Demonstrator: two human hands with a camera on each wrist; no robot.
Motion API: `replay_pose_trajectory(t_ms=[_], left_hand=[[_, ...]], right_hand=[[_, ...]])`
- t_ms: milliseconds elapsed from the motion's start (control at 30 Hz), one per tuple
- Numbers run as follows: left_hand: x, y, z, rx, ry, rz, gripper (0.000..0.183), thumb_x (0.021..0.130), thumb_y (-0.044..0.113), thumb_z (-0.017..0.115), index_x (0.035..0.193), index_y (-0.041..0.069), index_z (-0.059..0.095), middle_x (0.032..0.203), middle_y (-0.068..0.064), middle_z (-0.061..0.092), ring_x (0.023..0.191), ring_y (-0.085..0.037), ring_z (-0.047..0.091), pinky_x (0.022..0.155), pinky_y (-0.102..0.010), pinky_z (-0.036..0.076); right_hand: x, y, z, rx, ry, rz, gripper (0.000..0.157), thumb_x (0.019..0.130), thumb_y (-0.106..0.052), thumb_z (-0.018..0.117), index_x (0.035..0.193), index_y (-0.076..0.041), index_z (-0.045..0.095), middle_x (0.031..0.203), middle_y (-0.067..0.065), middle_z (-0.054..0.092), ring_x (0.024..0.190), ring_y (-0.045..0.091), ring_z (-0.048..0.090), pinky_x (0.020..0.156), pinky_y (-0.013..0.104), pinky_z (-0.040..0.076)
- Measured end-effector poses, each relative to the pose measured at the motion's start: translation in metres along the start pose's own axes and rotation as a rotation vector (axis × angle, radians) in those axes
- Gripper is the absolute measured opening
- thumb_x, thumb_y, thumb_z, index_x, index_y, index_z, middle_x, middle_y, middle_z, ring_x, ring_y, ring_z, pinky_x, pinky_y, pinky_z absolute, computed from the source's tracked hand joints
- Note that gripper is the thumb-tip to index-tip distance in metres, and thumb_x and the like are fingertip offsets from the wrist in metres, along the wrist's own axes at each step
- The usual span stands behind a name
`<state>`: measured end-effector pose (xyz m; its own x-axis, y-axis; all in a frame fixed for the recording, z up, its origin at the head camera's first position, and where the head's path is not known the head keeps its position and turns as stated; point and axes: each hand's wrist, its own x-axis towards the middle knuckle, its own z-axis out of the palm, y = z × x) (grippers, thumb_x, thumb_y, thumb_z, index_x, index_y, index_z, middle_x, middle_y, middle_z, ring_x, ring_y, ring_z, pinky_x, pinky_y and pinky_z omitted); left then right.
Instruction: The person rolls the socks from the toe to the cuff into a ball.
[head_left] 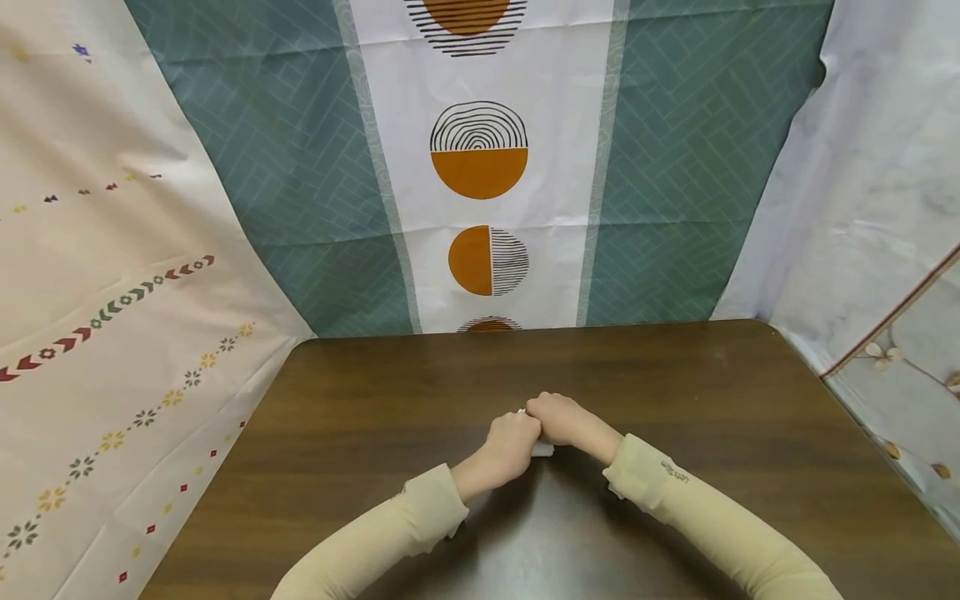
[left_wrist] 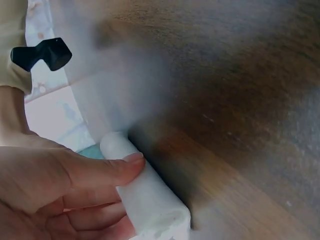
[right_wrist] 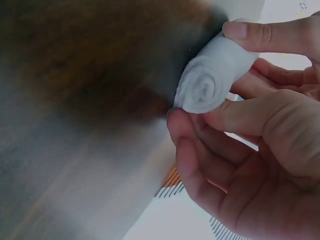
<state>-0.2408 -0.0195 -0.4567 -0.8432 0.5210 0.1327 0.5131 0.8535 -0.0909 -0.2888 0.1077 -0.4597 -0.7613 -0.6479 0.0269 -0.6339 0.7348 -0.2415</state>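
Both hands meet around a small white roll of soft, gauze-like material (head_left: 542,449), mostly hidden by them in the head view. My left hand (head_left: 510,446) grips it, its thumb lying along the side of the roll (left_wrist: 152,197) and the fingers beneath. My right hand (head_left: 562,418) pinches the other part between thumb and curled fingers. In the right wrist view, the end of the roll (right_wrist: 202,90) shows spiral layers, with my right hand (right_wrist: 245,155) below it and the left thumb (right_wrist: 240,31) on its far part. The roll is held close to the tabletop.
The dark brown wooden table (head_left: 390,383) stretches out around the hands. Behind it hangs a green and white patterned cloth (head_left: 480,217). Printed light cloths drape along the left (head_left: 112,333) and right (head_left: 862,208) sides.
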Motion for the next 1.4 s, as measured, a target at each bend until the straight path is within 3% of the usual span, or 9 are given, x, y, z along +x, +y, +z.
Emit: replay_pose_trajectory(t_ms=[233,367,567,667,767,967,1200,1400], left_hand=[[0.003,-0.003,-0.005,-0.013,0.027,0.011,0.018,0.078,0.002,0.071,0.067,0.012,0.061,0.069,-0.002,0.066,0.058,-0.016,0.062,0.046,-0.027,0.048],[0.005,-0.005,-0.003,-0.016,-0.012,0.005,0.017,0.082,0.005,0.070,0.069,0.012,0.062,0.071,-0.003,0.068,0.060,-0.018,0.064,0.045,-0.027,0.047],[0.009,-0.007,-0.002,-0.045,-0.020,0.014,0.023,0.087,0.010,0.068,0.066,0.013,0.059,0.072,-0.003,0.068,0.056,-0.016,0.061,0.044,-0.026,0.045],[0.010,-0.009,-0.001,-0.066,-0.031,0.008,0.018,0.085,0.011,0.071,0.069,0.013,0.061,0.075,-0.003,0.069,0.059,-0.017,0.063,0.047,-0.027,0.047],[0.012,-0.013,-0.001,-0.107,-0.073,0.002,0.015,0.077,0.011,0.079,0.076,0.013,0.064,0.077,-0.002,0.069,0.064,-0.017,0.064,0.049,-0.027,0.048],[0.014,-0.025,0.001,-0.269,-0.184,-0.013,0.021,0.068,0.015,0.087,0.077,0.010,0.069,0.075,0.000,0.068,0.063,-0.013,0.062,0.052,-0.022,0.046],[0.019,-0.038,0.004,-0.392,-0.237,-0.003,0.017,0.069,0.020,0.087,0.076,0.009,0.076,0.076,0.001,0.072,0.063,-0.007,0.059,0.058,-0.018,0.046],[0.022,-0.042,0.003,-0.419,-0.253,-0.003,0.021,0.069,0.021,0.086,0.084,0.009,0.079,0.082,0.000,0.074,0.066,-0.006,0.058,0.060,-0.018,0.045]], right_hand=[[-0.010,0.008,0.002,0.091,0.025,-0.074,0.019,0.084,-0.001,0.063,0.068,-0.009,0.057,0.061,0.001,0.055,0.054,0.009,0.042,0.050,0.024,0.037],[-0.021,0.007,0.001,0.143,0.009,-0.106,0.019,0.090,-0.003,0.057,0.072,-0.007,0.058,0.063,-0.001,0.056,0.055,0.006,0.043,0.052,0.021,0.038],[-0.026,0.003,-0.006,0.159,-0.034,-0.114,0.017,0.091,-0.012,0.064,0.074,-0.011,0.059,0.064,-0.005,0.053,0.057,0.003,0.041,0.055,0.020,0.037],[-0.027,0.001,-0.007,0.130,-0.039,-0.121,0.013,0.082,-0.017,0.075,0.081,-0.010,0.064,0.071,-0.004,0.060,0.061,0.003,0.045,0.058,0.021,0.041],[-0.029,-0.001,-0.006,0.059,-0.035,-0.107,0.024,0.074,-0.023,0.083,0.088,-0.011,0.068,0.080,-0.003,0.064,0.067,0.006,0.052,0.060,0.024,0.045],[-0.031,-0.004,0.004,-0.082,0.090,-0.112,0.031,0.065,-0.028,0.088,0.086,-0.018,0.068,0.084,-0.004,0.067,0.070,0.012,0.061,0.056,0.029,0.048],[-0.030,-0.005,0.013,-0.151,0.209,-0.170,0.029,0.065,-0.024,0.088,0.078,-0.018,0.063,0.075,-0.005,0.064,0.065,0.015,0.061,0.052,0.030,0.047],[-0.026,-0.003,0.011,-0.142,0.235,-0.220,0.024,0.067,-0.016,0.085,0.075,-0.016,0.062,0.069,-0.004,0.060,0.057,0.010,0.055,0.052,0.027,0.045]])
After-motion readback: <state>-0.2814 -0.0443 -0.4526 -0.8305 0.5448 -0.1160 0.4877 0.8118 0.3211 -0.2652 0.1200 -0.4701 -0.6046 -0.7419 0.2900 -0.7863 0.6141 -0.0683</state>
